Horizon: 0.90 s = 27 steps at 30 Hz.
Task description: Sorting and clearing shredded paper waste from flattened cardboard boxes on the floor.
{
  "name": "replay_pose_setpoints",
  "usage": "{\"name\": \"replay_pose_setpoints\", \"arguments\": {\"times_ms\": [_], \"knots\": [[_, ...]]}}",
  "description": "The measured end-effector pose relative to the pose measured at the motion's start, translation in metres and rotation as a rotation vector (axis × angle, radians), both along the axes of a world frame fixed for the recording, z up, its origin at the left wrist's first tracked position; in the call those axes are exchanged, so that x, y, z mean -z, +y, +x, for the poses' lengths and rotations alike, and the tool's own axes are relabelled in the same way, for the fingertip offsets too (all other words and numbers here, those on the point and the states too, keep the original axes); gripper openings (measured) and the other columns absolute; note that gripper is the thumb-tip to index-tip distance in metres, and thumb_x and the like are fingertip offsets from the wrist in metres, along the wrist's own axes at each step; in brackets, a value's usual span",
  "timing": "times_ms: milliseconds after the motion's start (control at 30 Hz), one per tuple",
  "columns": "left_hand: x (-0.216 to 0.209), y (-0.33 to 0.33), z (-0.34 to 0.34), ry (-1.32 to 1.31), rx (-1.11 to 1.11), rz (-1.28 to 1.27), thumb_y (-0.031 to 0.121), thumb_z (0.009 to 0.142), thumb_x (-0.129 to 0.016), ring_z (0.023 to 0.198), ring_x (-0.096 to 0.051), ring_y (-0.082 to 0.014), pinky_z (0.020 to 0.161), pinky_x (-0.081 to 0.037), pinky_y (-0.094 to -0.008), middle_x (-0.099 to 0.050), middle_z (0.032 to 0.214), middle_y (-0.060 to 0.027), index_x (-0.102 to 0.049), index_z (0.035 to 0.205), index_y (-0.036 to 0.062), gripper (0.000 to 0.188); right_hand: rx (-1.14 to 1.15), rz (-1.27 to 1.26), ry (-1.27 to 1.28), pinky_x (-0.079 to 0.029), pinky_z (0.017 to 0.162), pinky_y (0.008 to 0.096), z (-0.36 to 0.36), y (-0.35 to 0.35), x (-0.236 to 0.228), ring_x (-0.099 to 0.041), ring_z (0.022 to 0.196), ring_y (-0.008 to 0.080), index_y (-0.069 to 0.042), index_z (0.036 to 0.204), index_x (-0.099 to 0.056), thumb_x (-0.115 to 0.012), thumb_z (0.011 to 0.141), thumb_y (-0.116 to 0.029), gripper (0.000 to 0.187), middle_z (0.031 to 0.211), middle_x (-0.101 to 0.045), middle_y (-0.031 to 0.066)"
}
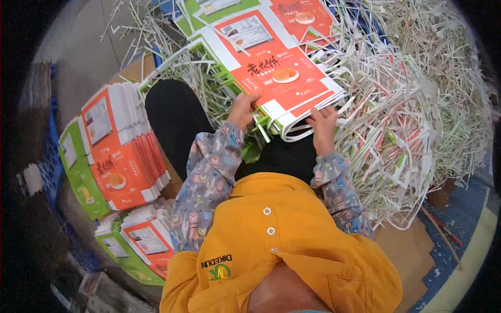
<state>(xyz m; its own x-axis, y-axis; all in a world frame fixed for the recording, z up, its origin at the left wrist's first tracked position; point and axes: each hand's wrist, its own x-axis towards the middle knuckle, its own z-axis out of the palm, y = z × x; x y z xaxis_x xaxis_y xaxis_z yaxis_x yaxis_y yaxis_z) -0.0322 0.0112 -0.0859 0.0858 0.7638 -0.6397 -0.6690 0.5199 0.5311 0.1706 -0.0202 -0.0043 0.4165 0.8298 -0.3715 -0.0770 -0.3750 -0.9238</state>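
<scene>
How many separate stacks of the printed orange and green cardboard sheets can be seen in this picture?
3. One stack lies in front, with the left hand and right hand gripping its near edge. Two stand at the person's left: an upper and a lower. Paper trimmings may hide more.

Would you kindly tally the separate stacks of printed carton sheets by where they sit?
Stack held by the left hand and right hand: 1, the held stack
Stacks at the person's left: 2, upper stack, lower stack
Total: 3

Red-white printed sheets (284, 68), green-edged stacks (112, 151), yellow shirt (292, 245), patterned grey sleeves (209, 177)
</scene>
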Motion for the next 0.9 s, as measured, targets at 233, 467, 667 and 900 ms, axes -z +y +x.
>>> {"name": "replay_pose_setpoints", "arguments": {"times_ms": [233,467,667,900], "knots": [[-0.014,-0.010,0.015,-0.048,-0.140,0.043,0.002,0.073,-0.056,0.075,-0.058,-0.0191,0.065,-0.048,-0.0304,-0.058,0.088,-0.0082,-0.049,0.096,0.0020,0.024,-0.230,-0.063,0.163,-0.048,0.056,0.0266,0.005,0.002,-0.018,-0.055,0.064,0.0161,0.004,0.090,-0.047,-0.053,0.077,-0.011,0.021,0.081,-0.053,0.0106],[-0.009,-0.015,0.015,-0.104,-0.122,0.159,0.005,0.075,-0.057,0.081,-0.057,-0.0198,0.071,-0.049,-0.0320,-0.057,0.094,-0.0092,-0.047,0.097,0.0017,0.025,-0.280,-0.408,0.088,-0.039,0.046,0.0211,0.005,0.021,-0.011,-0.053,0.057,0.0102,-0.006,0.086,-0.053,-0.056,0.078,-0.025,0.022,0.074,-0.057,0.0042],[0.016,-0.011,0.008,0.043,-0.001,-0.041,0.004,0.072,-0.059,0.076,-0.057,-0.0216,0.067,-0.048,-0.0349,-0.057,0.090,-0.0105,-0.050,0.094,0.0007,0.024,-0.215,-0.346,-0.019,-0.033,0.037,0.0213,0.002,0.025,0.002,-0.049,0.045,0.0100,-0.004,0.075,-0.053,-0.055,0.074,-0.012,0.008,0.060,-0.055,0.0030],[-0.005,-0.006,0.010,0.028,0.037,-0.031,-0.001,0.073,-0.055,0.074,-0.059,-0.0216,0.064,-0.049,-0.0323,-0.057,0.091,-0.0130,-0.048,0.097,-0.0027,0.025,-0.322,-0.422,-0.027,-0.042,0.038,0.0207,0.010,0.020,-0.006,-0.052,0.045,0.0113,0.000,0.076,-0.051,-0.053,0.076,-0.014,0.014,0.060,-0.056,0.0078]]}}
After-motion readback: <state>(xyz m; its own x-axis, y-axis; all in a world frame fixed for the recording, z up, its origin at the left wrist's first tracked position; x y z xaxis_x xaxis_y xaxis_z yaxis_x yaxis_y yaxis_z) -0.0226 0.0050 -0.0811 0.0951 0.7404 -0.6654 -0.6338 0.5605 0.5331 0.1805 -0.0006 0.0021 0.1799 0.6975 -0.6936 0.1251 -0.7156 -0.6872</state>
